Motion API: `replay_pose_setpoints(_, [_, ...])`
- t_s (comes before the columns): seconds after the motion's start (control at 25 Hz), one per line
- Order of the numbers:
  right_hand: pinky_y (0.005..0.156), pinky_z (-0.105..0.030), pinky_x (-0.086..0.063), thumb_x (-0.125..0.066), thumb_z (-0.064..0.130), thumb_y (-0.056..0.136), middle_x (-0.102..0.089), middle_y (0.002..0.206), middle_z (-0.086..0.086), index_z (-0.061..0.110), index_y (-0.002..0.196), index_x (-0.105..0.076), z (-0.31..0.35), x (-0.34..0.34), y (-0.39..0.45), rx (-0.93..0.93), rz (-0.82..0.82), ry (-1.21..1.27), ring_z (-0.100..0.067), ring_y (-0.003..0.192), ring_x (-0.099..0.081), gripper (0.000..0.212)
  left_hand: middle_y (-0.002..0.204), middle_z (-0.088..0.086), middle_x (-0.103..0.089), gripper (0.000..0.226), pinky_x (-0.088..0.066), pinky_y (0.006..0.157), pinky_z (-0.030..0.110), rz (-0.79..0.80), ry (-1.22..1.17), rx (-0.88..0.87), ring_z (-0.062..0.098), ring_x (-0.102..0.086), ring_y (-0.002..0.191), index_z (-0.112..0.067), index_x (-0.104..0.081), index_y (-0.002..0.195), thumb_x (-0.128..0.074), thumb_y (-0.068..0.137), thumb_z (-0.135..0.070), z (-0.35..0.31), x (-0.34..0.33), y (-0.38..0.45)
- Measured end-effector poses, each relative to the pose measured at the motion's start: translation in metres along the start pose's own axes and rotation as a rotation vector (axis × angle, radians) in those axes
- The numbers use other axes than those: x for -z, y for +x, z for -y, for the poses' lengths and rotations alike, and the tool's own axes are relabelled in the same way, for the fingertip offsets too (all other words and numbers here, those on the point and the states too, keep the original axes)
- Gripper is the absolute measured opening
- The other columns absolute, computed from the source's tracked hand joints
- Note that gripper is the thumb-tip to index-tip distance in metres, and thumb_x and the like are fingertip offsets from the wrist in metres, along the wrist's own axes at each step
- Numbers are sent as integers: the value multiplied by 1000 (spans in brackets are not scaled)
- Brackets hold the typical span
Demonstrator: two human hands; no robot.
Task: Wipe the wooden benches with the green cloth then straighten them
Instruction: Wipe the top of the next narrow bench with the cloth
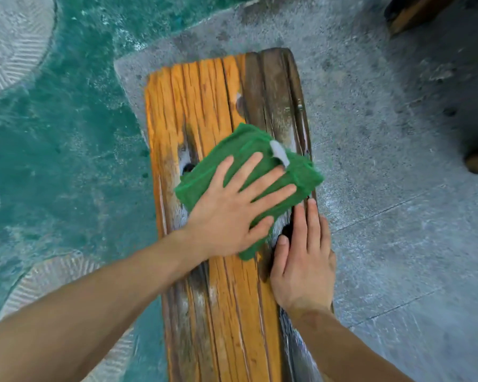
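Two bare forearms reach in from the bottom of the frame over a long wooden bench [226, 299] that runs from the bottom edge up to the centre. Nearest, at lower right of centre, the right hand [301, 266] lies flat on the bench's right edge, fingers straight and close together, grasping nothing, its fingertips just below the cloth. The wood under it is dark and weathered, with a black knot hole beside the thumb.

Just above and to the left, the left hand [232, 213] is spread wide, palm down, pressing on a folded green cloth [249, 155] with straight fingers; it does not clutch the cloth. The cloth sits across the middle of the bench, tilted, its right corner reaching the bench's right edge. A small white tag [279, 153] sticks up from it near the fingertips.

Beyond the cloth the planks are bright orange on the left and dark brown on the right, and end in a ragged edge at the upper centre. The bench stands on grey concrete [384, 133]. To the left the ground is painted teal [66, 119]. At the upper right corner part of another bench [414, 12] shows, well apart, and a further brown piece I cannot identify sits at the right edge.
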State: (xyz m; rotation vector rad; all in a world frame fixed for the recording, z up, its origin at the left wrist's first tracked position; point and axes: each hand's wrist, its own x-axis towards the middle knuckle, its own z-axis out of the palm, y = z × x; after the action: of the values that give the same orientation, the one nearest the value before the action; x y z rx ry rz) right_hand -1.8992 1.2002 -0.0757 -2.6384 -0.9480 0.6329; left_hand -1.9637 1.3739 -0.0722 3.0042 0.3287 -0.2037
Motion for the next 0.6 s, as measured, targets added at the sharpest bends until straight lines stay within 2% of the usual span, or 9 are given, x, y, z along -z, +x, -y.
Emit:
replay_pose_setpoints(0.08, [105, -56, -39, -16, 41, 100, -6, 168, 7, 29, 159, -4, 2, 0, 0, 8, -4, -20, -30, 151, -21, 61, 167, 1, -23, 61, -14, 119, 66, -7, 13, 119, 40, -13, 154, -42, -19, 159, -26, 100, -59, 44, 2, -20])
replay_pose_setpoints(0.12, [105, -57, -39, -16, 41, 100, -6, 168, 6, 30, 159, -3, 3, -1, 2, 4, -7, -23, -30, 150, -21, 61, 169, 0, -19, 62, -13, 119, 66, -20, 25, 238, 40, -10, 154, -45, -15, 158, -21, 99, -62, 71, 3, -4])
replay_pose_setpoints(0.24, [106, -58, -38, -12, 43, 100, -4, 168, 6, 31, 159, 2, 1, -2, 2, 2, -4, -11, -31, 151, -19, 61, 171, -6, -4, 62, -2, 120, 66, -43, -92, 702, 36, 2, 156, -50, -8, 157, -12, 97, -63, 122, 20, 84])
replay_pose_setpoints(0.32, [106, -58, -38, -9, 44, 100, -3, 168, 7, 32, 158, 4, 0, -3, 4, 20, -9, -9, -31, 151, -18, 61, 171, -3, -6, 62, 2, 119, 67, -69, -155, 817, 37, 2, 155, -42, -11, 160, -14, 100, -55, 115, 24, 129])
replay_pose_setpoints(0.36, [106, -58, -38, -9, 44, 100, -2, 168, 7, 32, 158, 5, 0, -5, 4, 25, -20, -14, -31, 152, -17, 61, 171, -1, -6, 62, 0, 120, 67, -62, -136, 772, 38, 1, 155, -36, -9, 161, -14, 101, -50, 99, 22, 140])
replay_pose_setpoints(0.44, [107, -57, -37, -8, 45, 99, 1, 168, 8, 33, 157, 7, -1, -5, 2, 24, -23, -10, -30, 153, -14, 61, 171, 1, -2, 62, -4, 121, 63, -79, -51, 550, 35, 2, 156, -29, -6, 163, -13, 104, -45, 53, 16, 135])
replay_pose_setpoints(0.52, [110, -57, -34, -9, 45, 100, 3, 168, 10, 34, 157, 6, -1, -6, 4, 34, -26, 13, -28, 154, -10, 60, 171, -1, 0, 61, -5, 122, 60, -57, -15, 318, 32, 3, 156, -30, -6, 163, -13, 104, -44, 24, 8, 106])
replay_pose_setpoints(0.56, [113, -56, -30, -12, 44, 101, 2, 168, 10, 33, 158, 4, -4, -7, 5, 50, -36, 30, -27, 154, -9, 59, 171, -3, -1, 60, -5, 122, 60, -46, 10, 250, 31, 2, 157, -32, -7, 162, -13, 104, -45, 16, 5, 85])
replay_pose_setpoints(0.6, [117, -52, -25, -16, 41, 103, -1, 168, 9, 32, 159, 0, -7, -5, 4, 66, -49, 70, -25, 154, -9, 58, 171, -4, -1, 60, -6, 122, 60, -35, 9, 253, 31, 1, 157, -35, -8, 162, -13, 104, -46, 10, 3, 61])
